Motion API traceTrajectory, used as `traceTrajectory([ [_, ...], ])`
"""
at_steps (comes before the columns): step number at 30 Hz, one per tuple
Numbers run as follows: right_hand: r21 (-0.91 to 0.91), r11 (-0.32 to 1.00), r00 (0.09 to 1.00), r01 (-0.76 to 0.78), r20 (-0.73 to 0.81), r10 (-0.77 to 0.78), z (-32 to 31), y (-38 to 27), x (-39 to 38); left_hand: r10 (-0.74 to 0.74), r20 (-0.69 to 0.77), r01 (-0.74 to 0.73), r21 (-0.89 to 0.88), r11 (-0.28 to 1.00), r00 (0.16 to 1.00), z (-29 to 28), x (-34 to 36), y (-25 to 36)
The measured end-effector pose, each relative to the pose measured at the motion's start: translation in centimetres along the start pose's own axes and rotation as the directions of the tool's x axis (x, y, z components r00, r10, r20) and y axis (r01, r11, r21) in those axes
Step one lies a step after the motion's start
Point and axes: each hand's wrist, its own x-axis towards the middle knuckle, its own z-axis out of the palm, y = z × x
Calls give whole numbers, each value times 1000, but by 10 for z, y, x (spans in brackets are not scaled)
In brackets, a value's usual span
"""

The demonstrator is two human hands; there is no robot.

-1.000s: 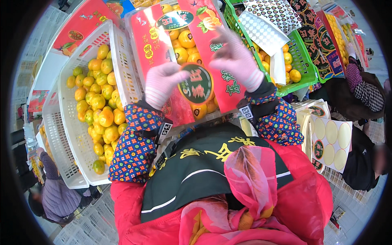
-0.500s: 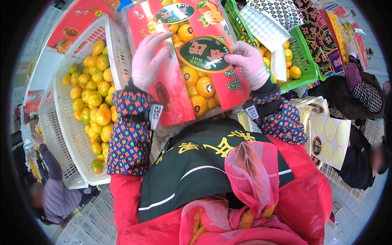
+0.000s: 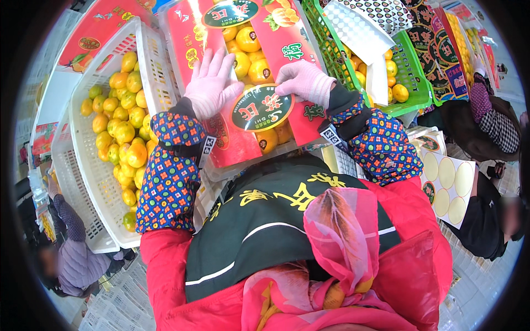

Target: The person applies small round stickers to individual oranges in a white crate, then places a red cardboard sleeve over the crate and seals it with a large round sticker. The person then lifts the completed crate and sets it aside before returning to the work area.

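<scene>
A red box with a clear middle strip lies in front of me, and small-stickered oranges show through it. Across the near end of that strip is a dark green oval sticker with a gold rim. At the sticker's upper right edge, the gloved fingers of my right hand pinch it. My left hand, also gloved, is open with fingers spread over the box's left side, its thumb close to the sticker's upper left edge. Another oval sticker sits on the far end.
To the left stands a white crate of oranges, beside a red carton. A green crate with oranges and white liner sheets is at the right. Nearer lies a sheet of round stickers. Other people work on both sides.
The oval sticker has come nearer to me and down onto the box's near end. My right hand moved left and nearer with it; my left hand has flattened, fingers spread.
</scene>
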Motion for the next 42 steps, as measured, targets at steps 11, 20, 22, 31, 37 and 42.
traceTrajectory([
  [11,-189,982,999,23,-30,-29,0,3,-1,-2,61,2,12,1000,998,-7,-11,27],
  [20,-408,908,945,95,-251,-212,2,15,-22,-42,70,42,-7,999,997,-9,-8,34],
  [22,-325,940,904,105,-363,-226,-6,19,-21,-37,66,38,-11,999,997,-9,-7,35],
  [31,-362,932,957,6,-267,-110,-2,21,-45,-13,26,14,-31,999,1000,-6,-3,34],
  [37,-407,912,955,59,-242,-169,4,18,-39,6,-4,-6,-29,1000,1000,-2,-1,31],
  [42,-262,964,959,48,-256,-118,0,24,-34,16,-1,-16,-20,1000,1000,-5,1,33],
])
